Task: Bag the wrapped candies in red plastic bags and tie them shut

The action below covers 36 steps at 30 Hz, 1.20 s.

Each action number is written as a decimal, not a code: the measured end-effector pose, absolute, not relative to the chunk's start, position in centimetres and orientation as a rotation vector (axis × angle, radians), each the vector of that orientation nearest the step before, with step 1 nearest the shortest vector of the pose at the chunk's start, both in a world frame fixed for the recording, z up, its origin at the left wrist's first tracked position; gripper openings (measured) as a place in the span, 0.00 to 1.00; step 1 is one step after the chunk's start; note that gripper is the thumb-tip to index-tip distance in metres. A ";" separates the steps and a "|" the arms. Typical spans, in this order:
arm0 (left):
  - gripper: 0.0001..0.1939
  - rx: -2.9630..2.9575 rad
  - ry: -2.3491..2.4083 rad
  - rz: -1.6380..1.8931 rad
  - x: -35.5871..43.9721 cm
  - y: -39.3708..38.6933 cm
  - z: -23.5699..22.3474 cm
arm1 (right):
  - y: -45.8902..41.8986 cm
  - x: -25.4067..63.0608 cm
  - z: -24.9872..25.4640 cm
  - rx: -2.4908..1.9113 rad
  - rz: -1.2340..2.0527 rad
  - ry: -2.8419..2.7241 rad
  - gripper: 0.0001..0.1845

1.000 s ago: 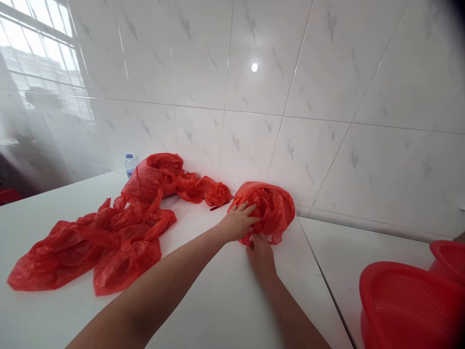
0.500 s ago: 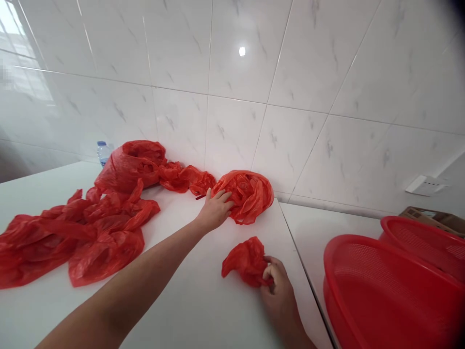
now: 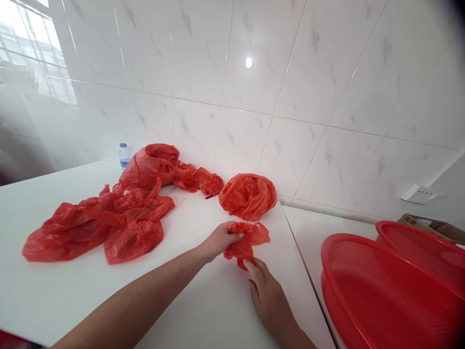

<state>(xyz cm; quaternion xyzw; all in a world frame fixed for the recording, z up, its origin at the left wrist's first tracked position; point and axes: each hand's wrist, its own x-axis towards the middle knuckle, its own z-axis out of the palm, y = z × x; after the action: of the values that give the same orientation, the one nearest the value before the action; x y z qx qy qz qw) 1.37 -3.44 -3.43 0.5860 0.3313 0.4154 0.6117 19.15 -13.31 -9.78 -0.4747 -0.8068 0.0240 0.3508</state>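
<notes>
Between my hands, over the white table (image 3: 203, 300), is a small crumpled red plastic bag (image 3: 247, 238). My left hand (image 3: 221, 240) pinches its upper left part, thumb on top. At its lower end my right hand (image 3: 262, 278) grips the bag between thumb and fingers. Just behind stands a rounded red plastic bag bundle (image 3: 248, 196), close to the wall and apart from both hands. Further left a large loose heap of red bags (image 3: 134, 228) spreads over the table, with a bulging red bag (image 3: 150, 167) behind it.
Two red plastic baskets (image 3: 339, 242) stand at the right, beyond a seam in the tabletop. A water bottle (image 3: 124, 156) is at the back left. Behind the baskets lies a cardboard box (image 3: 432, 227). White tiles (image 3: 247, 135) cover the wall, with a socket (image 3: 419, 194) at right.
My left hand has left the rounded bundle and taken hold of the small bag. My right hand has moved slightly left with that bag. The view has shifted a little left.
</notes>
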 end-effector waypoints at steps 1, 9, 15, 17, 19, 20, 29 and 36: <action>0.13 1.331 0.772 1.008 1.0 -3.2 -3.2 | -13.4 19.4 -9.8 -1.266 0.132 -2.062 0.26; 0.19 1.192 0.690 1.203 0.1 -3.7 -2.6 | -12.9 19.2 -6.0 -1.537 0.887 -1.426 0.25; 0.11 1.063 0.497 1.081 1.9 -6.0 -3.8 | -9.9 16.8 -4.4 -1.246 1.223 -1.283 0.19; 0.08 0.980 0.565 1.166 1.6 -5.6 -4.6 | -8.6 17.4 -4.8 -1.302 1.014 -1.234 0.09; 0.08 0.893 0.618 1.272 0.8 -4.6 -5.5 | -7.4 19.0 -5.3 -1.390 0.849 -1.150 0.03; 0.08 0.855 0.631 1.310 0.4 -4.1 -6.0 | -7.0 19.9 -5.6 -1.417 0.799 -1.111 0.04; 0.18 0.756 0.538 1.364 -1.8 -2.8 -6.6 | -7.1 21.6 -7.2 -1.378 0.964 -1.024 0.20; 0.08 0.756 0.401 1.145 0.4 -4.8 -6.5 | -8.3 17.4 -6.2 -1.105 1.357 -1.291 0.27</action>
<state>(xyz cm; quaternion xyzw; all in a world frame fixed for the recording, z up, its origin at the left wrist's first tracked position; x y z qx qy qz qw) 0.39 -4.75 -6.54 0.3467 0.1838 0.5251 0.7551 17.39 -8.33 -6.18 -0.4498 -0.5256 0.5525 0.4649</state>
